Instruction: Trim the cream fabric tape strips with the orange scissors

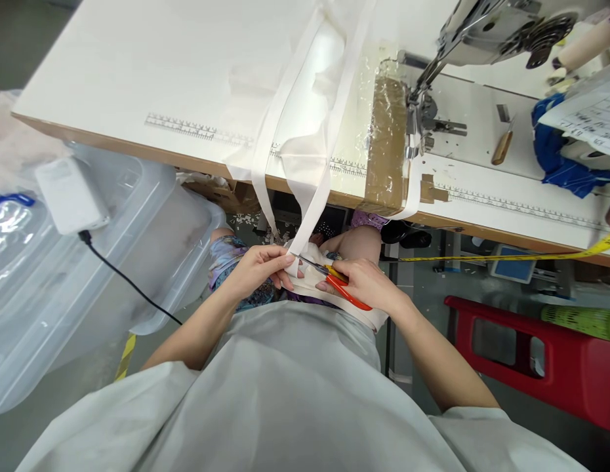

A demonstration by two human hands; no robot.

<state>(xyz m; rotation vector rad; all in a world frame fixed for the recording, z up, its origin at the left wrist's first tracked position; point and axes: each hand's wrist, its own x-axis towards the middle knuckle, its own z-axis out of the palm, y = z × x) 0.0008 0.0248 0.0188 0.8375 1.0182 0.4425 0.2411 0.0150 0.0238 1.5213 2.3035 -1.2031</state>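
The left hand (pixel 269 269) is pinching the white fabric strip (pixel 312 223) above the person's lap, while the right hand (pixel 361 282) is gripping the red-and-orange-handled scissors (pixel 342 285), whose blades are meeting the strip beside the left fingertips. Beyond the hands, the strip is running up over the front edge of the white sewing table (pixel 187 52), left of the sewing machine's presser foot (pixel 413 141).

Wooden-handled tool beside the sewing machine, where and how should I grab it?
Grip the wooden handle, pinching across its sides from above on your side of the table. It lies flat with the handle end toward you and the thin metal tip pointing away, so this approach should keep your fingers off the tip.
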